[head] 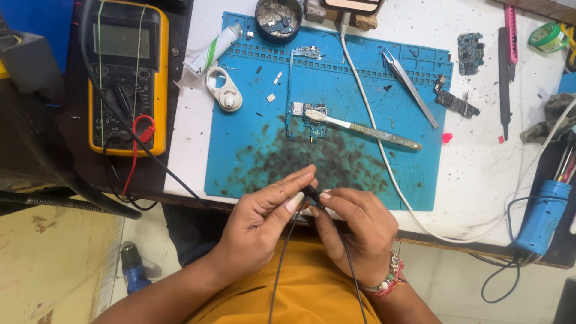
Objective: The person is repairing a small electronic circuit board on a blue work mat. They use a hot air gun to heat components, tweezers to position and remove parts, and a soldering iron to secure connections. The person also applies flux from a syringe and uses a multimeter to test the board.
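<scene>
left hand: just past the near table edge, over the orange shirt; thumb and forefinger pinched narrow on a small black probe tip.
right hand: meets the left hand at the same spot; fingertips closed on the other side of the black probe tip. Beaded bracelet on the wrist.
probe tip: held between both hands, above the near edge of the blue silicone work mat. Two thin black wires hang from it toward the lap.
mat: blue, rectangular, dark sooty smear across the near middle.
circuit board: small blue-green phone board, mid mat, well apart from the hands.
toothbrush: white head resting on the board, grimy handle lying out to the right.
tweezers: steel, angled, far right part of the mat.
white cable: runs from the far edge across the mat and off to the right.
white plastic ring part: on the left rim of the mat, beside a white-green tube.
multimeter: yellow-black, left of the mat, red and black leads plugged in.
round tin: dark, far edge of the mat, small parts inside.
right of mat: two more small boards, pink-handled tool, green tape roll, blue-handled tool at the near right edge.
</scene>
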